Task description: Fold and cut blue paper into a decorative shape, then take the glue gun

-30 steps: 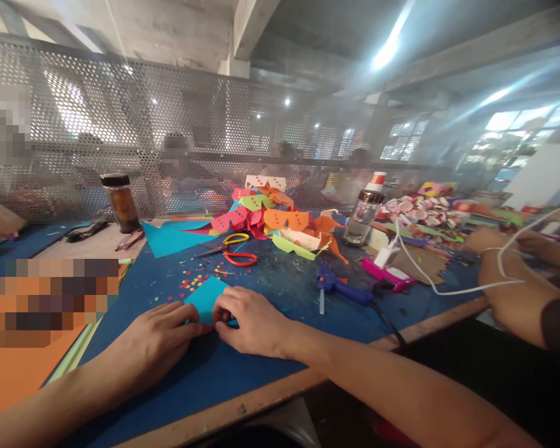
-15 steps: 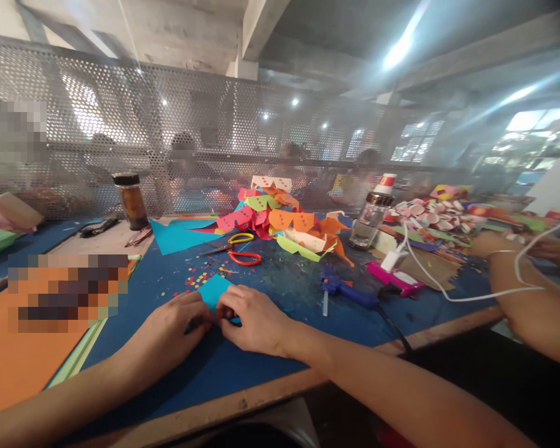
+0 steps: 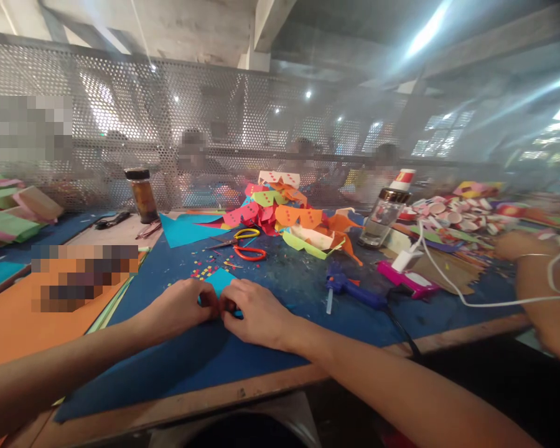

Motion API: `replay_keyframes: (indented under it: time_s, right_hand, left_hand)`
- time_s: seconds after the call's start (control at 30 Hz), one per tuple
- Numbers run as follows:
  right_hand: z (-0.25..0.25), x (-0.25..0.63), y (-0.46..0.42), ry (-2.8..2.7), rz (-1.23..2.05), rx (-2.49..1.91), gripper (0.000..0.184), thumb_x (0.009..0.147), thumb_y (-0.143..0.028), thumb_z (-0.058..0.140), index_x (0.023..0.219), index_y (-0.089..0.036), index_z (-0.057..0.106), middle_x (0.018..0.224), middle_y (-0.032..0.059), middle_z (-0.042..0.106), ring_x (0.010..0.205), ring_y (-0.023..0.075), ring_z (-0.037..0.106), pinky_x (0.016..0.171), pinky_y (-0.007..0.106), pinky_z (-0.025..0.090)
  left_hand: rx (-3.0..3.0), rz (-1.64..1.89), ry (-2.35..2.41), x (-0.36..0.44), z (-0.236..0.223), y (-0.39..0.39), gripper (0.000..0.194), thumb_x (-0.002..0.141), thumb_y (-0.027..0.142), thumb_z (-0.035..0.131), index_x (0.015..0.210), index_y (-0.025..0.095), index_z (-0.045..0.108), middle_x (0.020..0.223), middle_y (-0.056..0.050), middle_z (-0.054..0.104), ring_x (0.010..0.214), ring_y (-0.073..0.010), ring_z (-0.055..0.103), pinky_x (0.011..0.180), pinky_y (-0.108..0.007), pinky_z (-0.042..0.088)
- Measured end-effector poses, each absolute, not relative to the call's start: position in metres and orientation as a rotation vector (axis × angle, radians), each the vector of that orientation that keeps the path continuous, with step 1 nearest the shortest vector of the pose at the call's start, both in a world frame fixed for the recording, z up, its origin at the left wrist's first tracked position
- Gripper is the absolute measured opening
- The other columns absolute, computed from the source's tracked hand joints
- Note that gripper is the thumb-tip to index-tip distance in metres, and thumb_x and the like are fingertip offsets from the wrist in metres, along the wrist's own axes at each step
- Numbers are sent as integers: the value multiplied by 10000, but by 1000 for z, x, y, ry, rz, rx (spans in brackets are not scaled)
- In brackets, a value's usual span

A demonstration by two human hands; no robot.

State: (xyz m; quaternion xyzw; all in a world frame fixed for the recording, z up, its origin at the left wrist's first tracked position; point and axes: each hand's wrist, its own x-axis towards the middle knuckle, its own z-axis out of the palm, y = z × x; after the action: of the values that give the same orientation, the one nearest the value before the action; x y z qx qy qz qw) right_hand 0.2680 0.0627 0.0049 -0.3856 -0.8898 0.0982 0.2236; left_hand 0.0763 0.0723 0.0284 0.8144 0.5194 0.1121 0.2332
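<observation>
A small cyan paper square (image 3: 219, 280) lies on the dark blue mat (image 3: 205, 361) near the bench's front edge. My left hand (image 3: 182, 307) and my right hand (image 3: 256, 314) meet over its near side, fingers curled and pinching the paper between them. Most of the sheet is hidden under my fingers; only its far corner shows. Tiny coloured paper bits (image 3: 203, 270) lie scattered just beyond it.
Orange-handled scissors (image 3: 242, 249), a blue glue gun (image 3: 352, 289), a pile of folded coloured papers (image 3: 284, 218), a jar (image 3: 141, 196) and a bottle (image 3: 385, 211) stand beyond. Orange sheets (image 3: 23, 323) lie at left. Another person's arm (image 3: 541, 286) works at right. A perforated metal screen (image 3: 214, 143) backs the bench.
My hands have drawn closer together over the cyan paper, covering more of it. The camera has turned slightly left, shifting the scene to the right.
</observation>
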Motion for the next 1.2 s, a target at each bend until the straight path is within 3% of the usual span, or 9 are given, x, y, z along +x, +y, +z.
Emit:
replay_keyframes:
  time_s: [0.27,0.5,1.2]
  right_hand:
    - [6,269,61,-2465,274,-1050,56,802,-161,597,836,-202,615,850,15,613,807,168,541,743,286,421]
    - [5,270,61,-2462,252,-1035,62,805,-151,589,840,-200,606,851,14,608,804,164,529,759,285,416]
    - [3,271,61,-2448,262,-1010,42,822,-156,585,835,-195,597,843,13,587,801,159,518,754,275,403]
  left_hand:
    - [2213,237,1423,75,36,71,194,684,191,518,725,208,706,624,21,684,597,-166,638,578,-239,413]
    - [2290,181,1455,71,39,71,232,700,189,496,745,214,722,754,11,741,709,-167,668,627,-233,424]
    - [2297,116,1587,44,32,74,178,703,233,549,719,235,727,716,24,715,701,-175,657,607,-239,388]
